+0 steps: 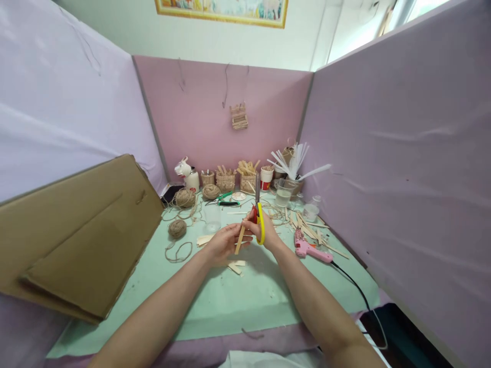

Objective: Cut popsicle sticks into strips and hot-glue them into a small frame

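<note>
In the middle of the green-covered table, my left hand (226,242) grips a short flat wooden stick (240,240), which slants downward. Close beside it, my right hand (264,231) is closed around a pair of scissors (261,224) with yellow and red handles, the blades pointing up and away. The right fingertips are near the stick's upper end; whether they also pinch it I cannot tell. Cut wooden pieces (235,267) lie on the table below the hands, and more flat strips (204,239) lie to the left, partly hidden by my left hand.
A pink glue gun (310,250) with a black cord lies at right, near scattered wood strips (307,227). Twine balls (177,229), a clear cup (212,219) and green-handled pliers (226,202) sit left and behind. Stick-filled baskets (225,181) line the back. Cardboard (84,230) leans at left.
</note>
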